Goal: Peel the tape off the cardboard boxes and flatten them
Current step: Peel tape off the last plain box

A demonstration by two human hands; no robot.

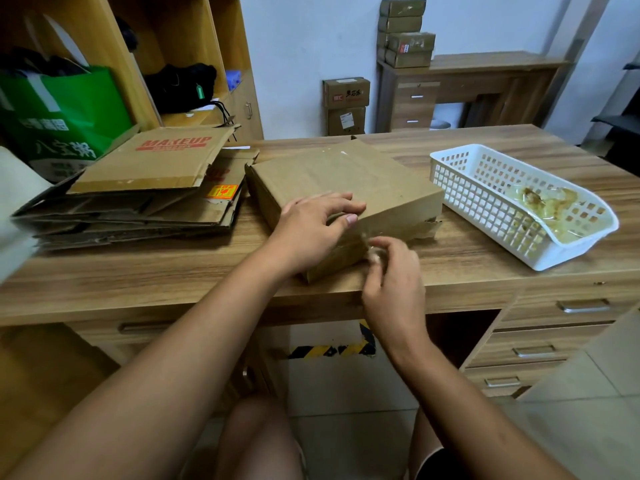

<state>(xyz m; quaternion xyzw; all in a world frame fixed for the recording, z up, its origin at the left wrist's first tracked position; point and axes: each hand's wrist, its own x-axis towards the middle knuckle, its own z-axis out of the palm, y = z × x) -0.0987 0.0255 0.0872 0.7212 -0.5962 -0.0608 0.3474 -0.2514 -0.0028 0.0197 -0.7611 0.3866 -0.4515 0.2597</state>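
Peeling hand: the right hand [391, 271] has its fingertips curled together, pinching a bit of clear tape [373, 251] at the near corner of the cardboard box [343, 181]; the tape is blurred, so how much of it is free cannot be told.
Steadying hand: the left hand [311, 230] lies on the box's near top edge, fingers loosely extended across the top and thumb against the front face, pressing rather than wrapping round anything.
Box: brown and unflattened, it sits in the middle of the wooden desk [173, 271], its near corner close to the front edge.
Flattened stack: a pile of flattened cardboard [138, 199] lies on the desk to the left, just beside the box; the top sheet reads "MAKEUP" in red.
Basket: a white plastic basket [485, 199] stands on the right of the desk, apart from the box, with crumpled tape [550, 206] inside.
Background: more sealed boxes [346, 98] are stacked on the floor by the wall, and a green bag [62, 112] sits at far left.
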